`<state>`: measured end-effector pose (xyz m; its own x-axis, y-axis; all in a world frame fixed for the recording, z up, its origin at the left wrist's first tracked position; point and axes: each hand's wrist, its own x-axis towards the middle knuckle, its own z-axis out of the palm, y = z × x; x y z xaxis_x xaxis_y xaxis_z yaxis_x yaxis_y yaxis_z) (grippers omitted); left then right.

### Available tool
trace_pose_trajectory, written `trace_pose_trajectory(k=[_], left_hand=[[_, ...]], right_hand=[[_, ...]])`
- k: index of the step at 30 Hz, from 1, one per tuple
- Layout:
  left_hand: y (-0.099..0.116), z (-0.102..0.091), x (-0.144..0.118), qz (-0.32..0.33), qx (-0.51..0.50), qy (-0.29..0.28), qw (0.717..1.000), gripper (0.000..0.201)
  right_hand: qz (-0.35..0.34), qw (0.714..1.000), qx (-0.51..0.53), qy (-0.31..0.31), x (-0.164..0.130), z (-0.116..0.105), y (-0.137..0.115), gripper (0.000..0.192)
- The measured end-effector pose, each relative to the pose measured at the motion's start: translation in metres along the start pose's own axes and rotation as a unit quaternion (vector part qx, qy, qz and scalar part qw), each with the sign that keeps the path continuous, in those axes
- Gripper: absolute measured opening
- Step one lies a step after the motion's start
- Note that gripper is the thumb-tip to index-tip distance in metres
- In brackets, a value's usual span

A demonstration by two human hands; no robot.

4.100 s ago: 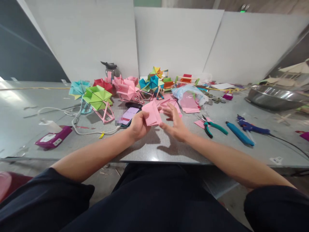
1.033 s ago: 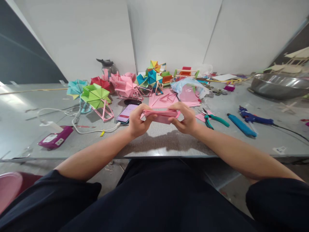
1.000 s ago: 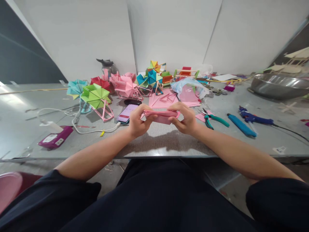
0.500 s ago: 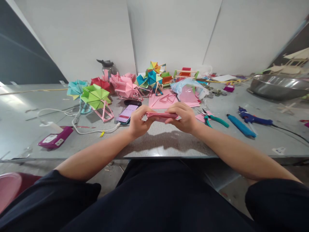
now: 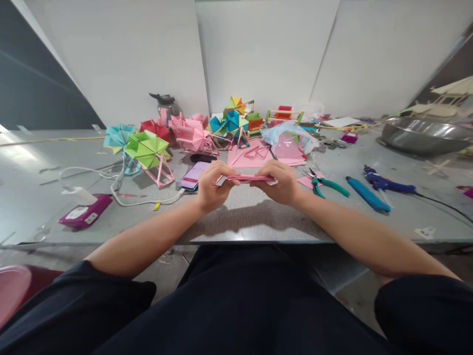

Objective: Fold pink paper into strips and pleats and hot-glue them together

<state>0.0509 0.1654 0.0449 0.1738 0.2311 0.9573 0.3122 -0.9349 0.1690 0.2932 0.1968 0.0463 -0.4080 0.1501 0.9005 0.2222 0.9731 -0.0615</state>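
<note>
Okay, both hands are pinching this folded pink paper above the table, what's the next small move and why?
Probably run the right hand thumb along the pink paper while the left hand pinches its end: it is folded flat and edge-on, so sharpening the crease seems next.

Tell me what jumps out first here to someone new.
Both hands meet at the centre: left hand and right hand pinch a flat folded pink paper above the grey table. Behind them, bright paper pinwheels crowd the far side, the green pinwheel on the left standing out most. To the right lie green-handled pliers and a blue glue gun.
</note>
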Motion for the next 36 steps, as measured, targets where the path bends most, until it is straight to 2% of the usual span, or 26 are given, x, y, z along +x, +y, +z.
trace_pose_trajectory(k=[5, 10, 13, 16, 20, 26, 30, 33, 36], left_hand=[[-0.002, -0.001, 0.000, -0.017, -0.013, -0.010, 1.000, 0.035], [-0.006, -0.003, -0.001, -0.013, 0.012, -0.063, 0.998, 0.058], [-0.005, -0.002, -0.002, -0.015, 0.044, -0.085, 0.995, 0.044], [-0.005, -0.001, -0.003, 0.012, 0.057, -0.080, 0.995, 0.030], [-0.007, -0.001, -0.004, 0.025, 0.105, -0.085, 0.991, 0.031], [-0.004, 0.002, -0.005, 0.063, 0.125, -0.087, 0.986, 0.022], [0.002, 0.006, -0.006, 0.053, 0.118, -0.089, 0.988, 0.020], [0.000, 0.007, -0.006, 0.046, 0.108, -0.092, 0.989, 0.018], [-0.004, 0.006, -0.007, 0.040, 0.097, -0.107, 0.989, 0.015]], right_hand=[[-0.003, 1.000, 0.004, 0.009, -0.001, 0.001, 0.000, 0.015], [-0.021, 0.999, 0.000, 0.026, -0.002, 0.000, 0.004, 0.017], [-0.037, 0.999, -0.020, 0.018, -0.003, 0.000, 0.006, 0.016], [-0.042, 0.998, -0.045, -0.007, -0.003, 0.000, 0.005, 0.017], [-0.068, 0.995, -0.072, -0.011, -0.002, -0.002, -0.003, 0.019], [-0.096, 0.987, -0.127, -0.034, 0.000, -0.001, -0.016, 0.009], [-0.087, 0.989, -0.115, -0.016, 0.001, 0.001, -0.016, 0.016], [-0.100, 0.989, -0.112, -0.006, 0.003, 0.001, -0.016, 0.014], [-0.096, 0.986, -0.134, -0.037, 0.002, 0.002, -0.017, 0.011]])
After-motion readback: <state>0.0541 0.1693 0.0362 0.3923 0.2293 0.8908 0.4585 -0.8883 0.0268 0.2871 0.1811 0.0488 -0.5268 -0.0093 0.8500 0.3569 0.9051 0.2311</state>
